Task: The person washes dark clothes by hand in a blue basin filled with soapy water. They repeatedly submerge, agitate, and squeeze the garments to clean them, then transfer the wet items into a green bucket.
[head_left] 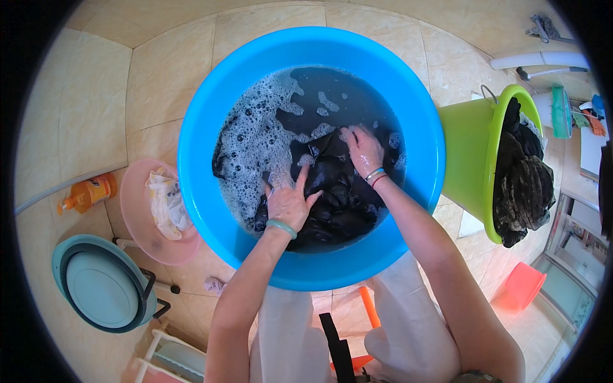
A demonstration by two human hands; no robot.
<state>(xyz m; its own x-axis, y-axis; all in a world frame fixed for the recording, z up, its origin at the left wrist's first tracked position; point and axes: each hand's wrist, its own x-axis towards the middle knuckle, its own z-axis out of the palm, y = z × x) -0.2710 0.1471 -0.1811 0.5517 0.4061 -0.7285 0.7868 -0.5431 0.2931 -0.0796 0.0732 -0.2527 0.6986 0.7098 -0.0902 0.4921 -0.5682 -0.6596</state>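
Observation:
A large blue basin (204, 127) stands on the tiled floor, holding soapy water and a dark wet garment (335, 204). My left hand (288, 201), with a pale green bangle on the wrist, presses flat on the garment, fingers spread. Farther back, my right hand (364, 150), with bracelets on the wrist, grips a bunched fold of the same dark cloth. White foam (255, 134) covers the left part of the water.
A green bucket (469, 159) full of dark clothes stands to the right. On the left are a pink basin (137, 217) with a crumpled white cloth, an orange bottle (86, 195) and a teal basin (102, 287). A red container (520, 286) sits at lower right.

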